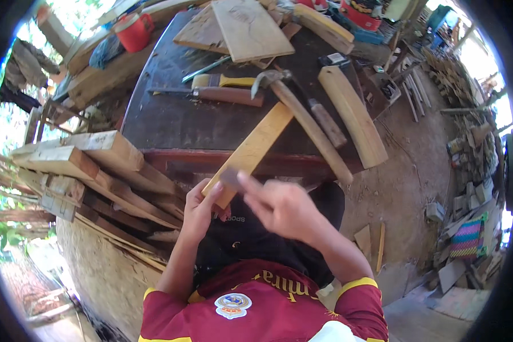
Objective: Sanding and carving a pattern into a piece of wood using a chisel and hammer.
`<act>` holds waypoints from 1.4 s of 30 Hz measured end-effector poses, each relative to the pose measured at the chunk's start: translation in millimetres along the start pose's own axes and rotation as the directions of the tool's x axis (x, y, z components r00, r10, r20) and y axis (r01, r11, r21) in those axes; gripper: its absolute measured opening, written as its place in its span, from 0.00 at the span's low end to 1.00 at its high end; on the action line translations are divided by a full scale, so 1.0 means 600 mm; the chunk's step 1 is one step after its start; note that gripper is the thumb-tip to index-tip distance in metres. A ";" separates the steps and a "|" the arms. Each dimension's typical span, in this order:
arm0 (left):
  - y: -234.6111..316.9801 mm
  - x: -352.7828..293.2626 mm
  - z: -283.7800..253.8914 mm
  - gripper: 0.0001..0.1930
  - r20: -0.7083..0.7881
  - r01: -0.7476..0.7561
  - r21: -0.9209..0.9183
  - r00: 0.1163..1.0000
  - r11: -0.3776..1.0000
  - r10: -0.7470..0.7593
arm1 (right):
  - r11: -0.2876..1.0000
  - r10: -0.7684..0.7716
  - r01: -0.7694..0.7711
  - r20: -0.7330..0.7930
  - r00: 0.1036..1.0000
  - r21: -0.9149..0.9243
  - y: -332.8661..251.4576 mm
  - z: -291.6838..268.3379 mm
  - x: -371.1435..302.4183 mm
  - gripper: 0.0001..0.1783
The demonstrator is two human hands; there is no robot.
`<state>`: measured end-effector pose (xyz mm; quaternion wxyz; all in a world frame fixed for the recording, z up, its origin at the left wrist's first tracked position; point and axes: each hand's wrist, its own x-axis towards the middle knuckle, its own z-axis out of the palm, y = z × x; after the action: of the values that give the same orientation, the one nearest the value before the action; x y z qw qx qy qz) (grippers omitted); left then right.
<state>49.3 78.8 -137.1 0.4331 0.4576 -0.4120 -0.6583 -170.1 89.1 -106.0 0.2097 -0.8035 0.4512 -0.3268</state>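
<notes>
Board (259,137) honey-yellow; blurred pad (230,178) dark grey. Table (171,122) near-black, edge reddish brown. Brush (237,81) – yellow handle; hammer (310,128) – brown handle. Pen (206,68) teal, mug (133,33) red. Shirt (179,316) maroon, yellow trim; trousers (319,211) black. Woven mat (468,236) striped pink, blue, yellow, green. Stacked timber (105,147) pale tan.

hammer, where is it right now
In the head view, the hammer lies just right of centre on the dark table, its handle by the far end of the wooden strip, its head beside the paintbrush.
</notes>
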 end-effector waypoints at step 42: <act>0.048 -0.009 -0.014 0.11 -0.006 -0.447 0.694 0.780 0.564 0.625 | 0.990 0.013 -0.080 -0.490 0.872 -0.115 0.035 -0.060 0.028 0.26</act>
<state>63.9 74.4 -110.5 0.4717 0.5101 -0.6779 -0.2404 -202.0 62.6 -88.2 0.0438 -0.6960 0.5292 -0.4833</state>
